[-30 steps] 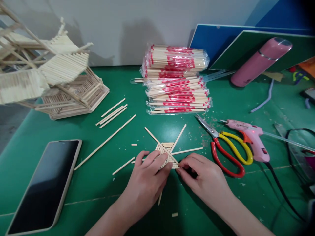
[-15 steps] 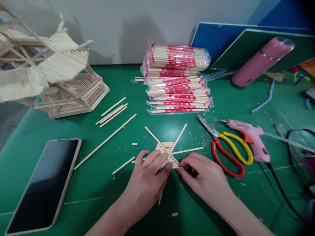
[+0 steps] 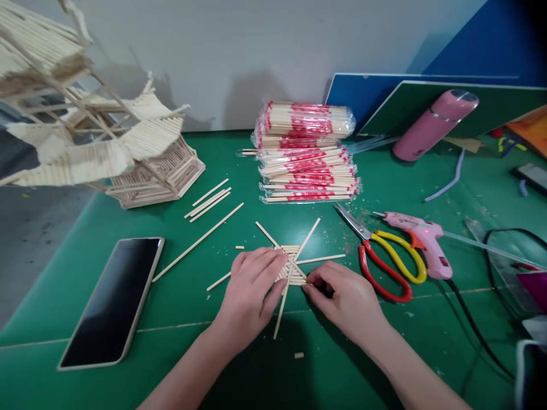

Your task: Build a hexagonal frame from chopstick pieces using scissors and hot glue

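A small flat piece made of wooden sticks (image 3: 291, 249) lies on the green table, with several longer sticks crossing over it like spokes. My left hand (image 3: 251, 291) rests on its left side, fingers stretched out and laid over the sticks, hiding part of them. At the right end of a diagonal stick (image 3: 300, 272), the thumb and forefinger of my right hand (image 3: 350, 297) are pinched together on it. One long spoke (image 3: 280, 313) points toward me between the hands. Another stick (image 3: 219, 281) reaches out left of my left hand.
Scissors (image 3: 368, 234) and a pink glue gun (image 3: 431, 236) with a cord lie right. A phone (image 3: 113, 302) and loose sticks (image 3: 209, 202) are left. Behind stand wrapped chopstick packs (image 3: 310, 171), a pink bottle (image 3: 436, 125) and a wooden stick model (image 3: 149, 142).
The camera view has shifted, so the table things appear displaced. My left hand has flattened and moved slightly left, uncovering more of the near spoke. My right hand keeps its pinch.
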### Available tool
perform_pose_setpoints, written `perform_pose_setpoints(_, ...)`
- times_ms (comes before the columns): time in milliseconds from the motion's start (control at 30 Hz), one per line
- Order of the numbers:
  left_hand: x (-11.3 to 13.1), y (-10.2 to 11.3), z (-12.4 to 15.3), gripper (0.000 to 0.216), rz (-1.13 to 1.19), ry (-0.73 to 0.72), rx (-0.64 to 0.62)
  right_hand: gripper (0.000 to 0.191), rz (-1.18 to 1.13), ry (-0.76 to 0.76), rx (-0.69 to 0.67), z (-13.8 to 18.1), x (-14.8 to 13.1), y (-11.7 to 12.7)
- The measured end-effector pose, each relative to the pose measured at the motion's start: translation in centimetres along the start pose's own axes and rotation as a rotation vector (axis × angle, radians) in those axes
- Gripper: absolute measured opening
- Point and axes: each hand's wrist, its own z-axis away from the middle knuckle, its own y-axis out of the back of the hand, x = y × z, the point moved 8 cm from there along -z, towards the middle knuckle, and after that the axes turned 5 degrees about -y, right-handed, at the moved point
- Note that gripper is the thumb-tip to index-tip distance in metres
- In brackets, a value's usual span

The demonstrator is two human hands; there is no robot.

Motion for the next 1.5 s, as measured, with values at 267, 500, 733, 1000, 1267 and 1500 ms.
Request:
perform_pose_setpoints(267,0.7,-2.7,-1.1,0.054,-0.023,0.005,-0.277,0.008,0.031,0.067,0.044,0.3,-0.6,0.4)
perform_pose_setpoints(500,0.8,-3.2,-1.1,0.049,0.020,-0.050,-0.313,0.010,0.084,0.089,0.052,0.3,-0.5,0.1)
perform_pose_setpoints(733,0.9,-3.3,-1.2,0.048,0.035,-0.063,-0.329,0.012,0.083,0.098,0.054,0.4,-0.6,0.1)
perform_pose_setpoints(1000,0.9,-3.2,-1.4,0.048,0.039,-0.070,-0.328,0.012,0.085,0.120,0.065,0.4,-0.7,0.1)
perform_pose_setpoints(1267,0.7,-3.3,-1.4,0.048,0.060,-0.070,-0.308,0.012,0.080,0.120,0.065,0.4,-0.7,0.1)
perform_pose_setpoints(1500,0.8,-3.1,-1.2,0.048,0.074,-0.076,-0.301,0.012,0.062,0.098,0.046,0.4,-0.5,0.0)
